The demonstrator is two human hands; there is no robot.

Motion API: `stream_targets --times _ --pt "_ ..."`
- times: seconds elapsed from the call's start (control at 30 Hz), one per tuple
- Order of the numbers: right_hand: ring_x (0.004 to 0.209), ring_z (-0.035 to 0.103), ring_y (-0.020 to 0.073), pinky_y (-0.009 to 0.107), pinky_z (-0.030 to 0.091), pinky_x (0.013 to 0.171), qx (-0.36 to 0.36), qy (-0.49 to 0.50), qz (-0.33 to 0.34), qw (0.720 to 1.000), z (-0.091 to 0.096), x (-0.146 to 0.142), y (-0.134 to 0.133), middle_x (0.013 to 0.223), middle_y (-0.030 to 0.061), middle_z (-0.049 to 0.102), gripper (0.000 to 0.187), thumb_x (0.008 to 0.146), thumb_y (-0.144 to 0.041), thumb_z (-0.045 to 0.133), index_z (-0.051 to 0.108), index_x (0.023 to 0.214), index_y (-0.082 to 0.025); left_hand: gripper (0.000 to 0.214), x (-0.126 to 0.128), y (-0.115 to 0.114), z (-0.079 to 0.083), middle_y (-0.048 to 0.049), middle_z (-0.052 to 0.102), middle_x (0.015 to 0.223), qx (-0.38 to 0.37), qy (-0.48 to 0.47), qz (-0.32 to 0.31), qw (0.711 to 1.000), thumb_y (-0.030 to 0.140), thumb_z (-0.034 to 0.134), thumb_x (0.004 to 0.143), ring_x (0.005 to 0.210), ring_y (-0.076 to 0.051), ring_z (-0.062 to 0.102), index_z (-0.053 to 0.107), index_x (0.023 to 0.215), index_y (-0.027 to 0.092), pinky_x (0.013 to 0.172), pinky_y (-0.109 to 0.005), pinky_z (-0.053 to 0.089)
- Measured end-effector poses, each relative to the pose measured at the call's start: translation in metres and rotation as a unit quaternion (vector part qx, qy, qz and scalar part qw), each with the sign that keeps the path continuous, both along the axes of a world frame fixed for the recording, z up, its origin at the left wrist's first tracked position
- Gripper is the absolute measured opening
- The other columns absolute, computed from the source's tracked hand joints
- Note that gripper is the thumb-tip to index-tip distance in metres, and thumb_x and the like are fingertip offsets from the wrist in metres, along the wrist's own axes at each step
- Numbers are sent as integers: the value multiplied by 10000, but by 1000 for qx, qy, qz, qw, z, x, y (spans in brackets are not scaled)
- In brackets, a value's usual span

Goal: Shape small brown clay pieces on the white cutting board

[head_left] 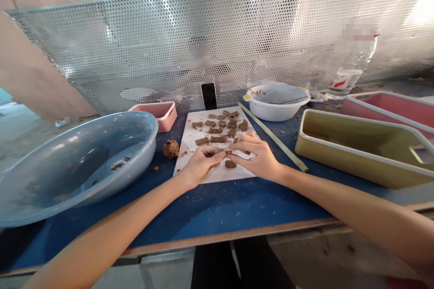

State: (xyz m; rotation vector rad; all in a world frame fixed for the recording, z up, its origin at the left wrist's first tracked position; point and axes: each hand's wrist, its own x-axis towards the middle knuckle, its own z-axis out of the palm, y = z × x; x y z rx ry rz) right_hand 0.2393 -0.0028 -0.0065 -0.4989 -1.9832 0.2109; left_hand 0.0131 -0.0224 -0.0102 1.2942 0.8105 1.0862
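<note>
My left hand (198, 165) and my right hand (256, 156) meet over the near part of a white board (219, 174). Their fingertips pinch a small piece of brown clay (224, 150) between them, mostly hidden by the fingers. Just below my right fingers lies a small flat block of clay (230, 164). Beyond the hands, several shaped clay pieces (217, 138) are spread over the board, some with wider ends like bones. To the left of the board sits a rough brown clay lump (171, 149).
A large blue basin (142, 131) and a pink box (167, 119) stand left. Right are a flat stick (271, 135), a white basin (278, 110), a yellow-green bin (339, 158), a red bin (400, 104) and a bottle (346, 79). A phone (209, 96) leans behind the board.
</note>
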Motion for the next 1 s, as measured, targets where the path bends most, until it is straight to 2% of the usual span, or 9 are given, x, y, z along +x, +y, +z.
stream_targets --times 0.23,0.43,0.57,0.7,0.87,0.93,1.0 --pt "721 567 154 363 457 742 40 -1 17 999 5 4 1 801 0 644 102 1054 -311 746 802 1066 -226 426 5 -3 4 24 532 615 -26 -35 -33 999 539 1009 738 578 -81 354 820 801 163 582 -283 227" --pt "701 547 144 361 451 744 26 13 26 999 5 2 -1 808 -11 618 72 1046 -290 753 781 1064 -226 431 5 -3 4 24 531 608 -16 -31 -27 999 537 1006 738 576 -82 374 799 767 161 577 -276 243" --pt "696 516 146 351 452 736 0 16 27 999 8 5 -3 781 -22 551 90 1055 -306 715 733 1010 -230 436 -1 5 3 36 520 603 -8 -10 20 1000 542 981 761 584 -85 399 767 781 162 587 -258 303" --pt "722 501 157 350 446 755 -13 -2 27 1000 11 11 0 777 -19 518 195 1081 -367 665 667 943 -228 460 -12 16 4 69 477 585 17 18 81 996 586 944 783 570 -88 386 724 818 183 636 -256 415" --pt "677 481 139 365 407 802 -17 -71 43 996 7 12 10 698 -29 509 474 1157 -428 550 527 733 -217 443 -20 24 1 56 456 602 58 13 130 990 597 815 921 575 -105 403 669 795 197 584 -255 342" --pt "695 506 146 363 406 809 -30 -94 36 995 4 10 13 698 -23 512 499 1182 -414 486 528 727 -214 484 -20 25 -2 41 465 605 63 24 134 989 616 779 947 577 -112 411 654 746 194 584 -270 339" --pt "761 555 161 356 415 817 -44 -107 14 993 1 9 16 787 2 583 433 1182 -412 487 614 820 -211 529 -18 24 -3 25 488 619 63 34 135 988 640 767 951 580 -116 409 637 701 192 587 -282 341"
